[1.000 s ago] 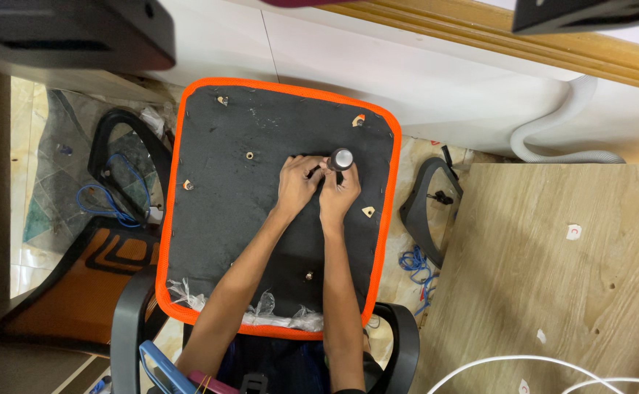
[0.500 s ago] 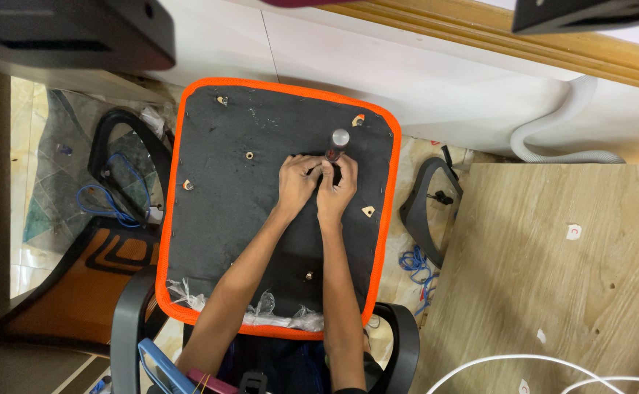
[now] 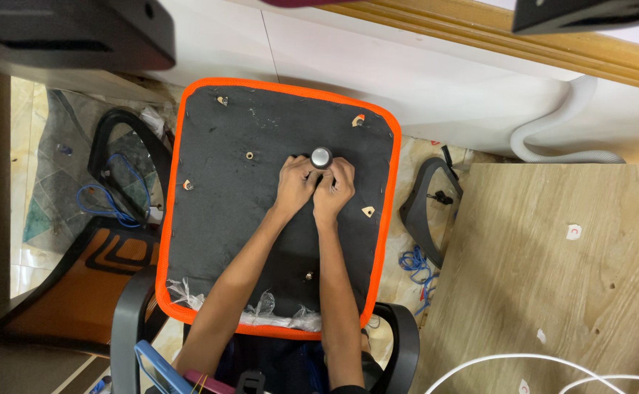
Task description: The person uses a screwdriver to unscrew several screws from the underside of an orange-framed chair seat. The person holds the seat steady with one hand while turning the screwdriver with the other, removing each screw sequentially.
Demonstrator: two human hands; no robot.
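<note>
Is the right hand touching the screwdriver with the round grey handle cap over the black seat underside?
Touching. In the head view the right hand wraps its fingers around the screwdriver just under the cap, with no gap showing.

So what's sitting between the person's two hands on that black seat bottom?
In the head view, a screwdriver with a rounded grey handle end stands between the left hand and right hand, both gripping it over the black, orange-edged seat underside.
</note>
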